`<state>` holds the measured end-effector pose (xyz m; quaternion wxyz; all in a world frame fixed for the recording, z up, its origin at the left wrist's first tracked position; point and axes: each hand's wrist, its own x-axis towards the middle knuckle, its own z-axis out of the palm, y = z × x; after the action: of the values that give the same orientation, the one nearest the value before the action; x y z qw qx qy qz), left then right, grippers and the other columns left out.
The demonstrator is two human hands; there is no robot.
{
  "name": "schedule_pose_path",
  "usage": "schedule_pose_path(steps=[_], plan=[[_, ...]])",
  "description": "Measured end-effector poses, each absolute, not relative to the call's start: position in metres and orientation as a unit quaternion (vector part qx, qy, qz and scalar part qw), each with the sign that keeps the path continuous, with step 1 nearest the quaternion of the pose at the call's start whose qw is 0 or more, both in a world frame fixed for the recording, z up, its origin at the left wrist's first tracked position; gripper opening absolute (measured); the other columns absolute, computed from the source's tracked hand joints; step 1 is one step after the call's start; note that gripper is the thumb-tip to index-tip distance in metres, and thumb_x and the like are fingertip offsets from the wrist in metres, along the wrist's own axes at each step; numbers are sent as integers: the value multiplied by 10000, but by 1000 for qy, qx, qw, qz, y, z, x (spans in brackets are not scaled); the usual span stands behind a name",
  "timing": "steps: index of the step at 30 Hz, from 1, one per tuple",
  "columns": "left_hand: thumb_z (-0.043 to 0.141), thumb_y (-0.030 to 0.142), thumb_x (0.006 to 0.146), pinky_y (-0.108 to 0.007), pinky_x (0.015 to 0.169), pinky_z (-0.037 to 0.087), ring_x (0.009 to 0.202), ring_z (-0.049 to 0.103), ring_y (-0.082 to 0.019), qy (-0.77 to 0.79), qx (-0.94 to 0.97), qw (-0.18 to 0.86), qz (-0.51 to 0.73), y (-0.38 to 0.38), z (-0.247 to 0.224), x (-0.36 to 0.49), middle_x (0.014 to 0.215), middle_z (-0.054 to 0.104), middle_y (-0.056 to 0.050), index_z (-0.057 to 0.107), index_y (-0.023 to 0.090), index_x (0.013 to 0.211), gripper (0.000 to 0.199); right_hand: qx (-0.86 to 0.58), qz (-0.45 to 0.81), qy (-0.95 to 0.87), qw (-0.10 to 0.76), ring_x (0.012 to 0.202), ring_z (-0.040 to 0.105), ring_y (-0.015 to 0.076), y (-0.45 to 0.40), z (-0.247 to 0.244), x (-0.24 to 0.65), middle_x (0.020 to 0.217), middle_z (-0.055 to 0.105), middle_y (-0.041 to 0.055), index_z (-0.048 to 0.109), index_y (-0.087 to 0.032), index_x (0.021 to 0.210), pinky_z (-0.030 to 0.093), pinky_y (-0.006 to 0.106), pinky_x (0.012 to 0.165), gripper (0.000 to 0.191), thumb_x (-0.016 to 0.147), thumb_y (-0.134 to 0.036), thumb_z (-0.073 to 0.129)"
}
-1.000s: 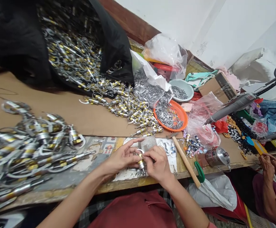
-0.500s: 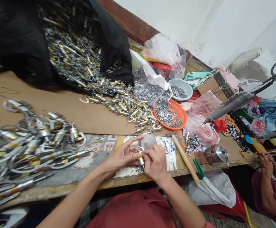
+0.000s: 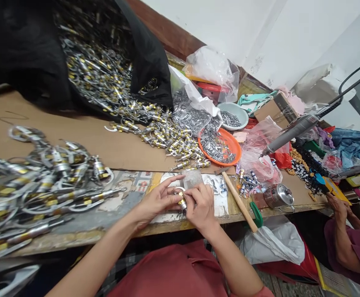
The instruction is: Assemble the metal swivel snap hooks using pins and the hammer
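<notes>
Between my two hands, over the table's front edge, is a small silver and yellow metal piece (image 3: 182, 201) with a curved hook. My left hand (image 3: 159, 201) pinches it from the left with thumb and fingers. From the right, my right hand (image 3: 200, 205) has its fingers closed on the same piece. Just behind them a clear block (image 3: 192, 179) lies on the worn bench top. Many similar pieces form a pile (image 3: 59, 181) at the left and another pile (image 3: 167, 138) spilling from a black bag (image 3: 152, 62).
Right of my hands lies a hammer (image 3: 240, 202), beside a metal cup (image 3: 279, 196). Behind are an orange tray (image 3: 236, 149) and a pale bowl (image 3: 245, 119) of small parts. An electric screwdriver (image 3: 288, 134) hangs at the right. Another person's hands (image 3: 337, 206) are at far right.
The view has shifted slightly, so the right side of the bench sits further left. Both hands remain on the metal piece, and the clear block behind them shows more fully.
</notes>
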<state>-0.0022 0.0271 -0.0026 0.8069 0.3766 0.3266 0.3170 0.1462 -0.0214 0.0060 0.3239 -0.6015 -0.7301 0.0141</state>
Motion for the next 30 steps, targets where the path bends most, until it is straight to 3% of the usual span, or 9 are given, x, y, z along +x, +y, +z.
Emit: schedule_pose_path(steps=[30], plan=[[752,258,656,-317,695,524,712,607,-148,335,343,804,352,18,3,1,815,619,24,479,291,1208,616,-592,1,-717,369,761,457,173,-24,3,143,778,541,46,663,-192,815,364,299,696,177,860,-197,492]])
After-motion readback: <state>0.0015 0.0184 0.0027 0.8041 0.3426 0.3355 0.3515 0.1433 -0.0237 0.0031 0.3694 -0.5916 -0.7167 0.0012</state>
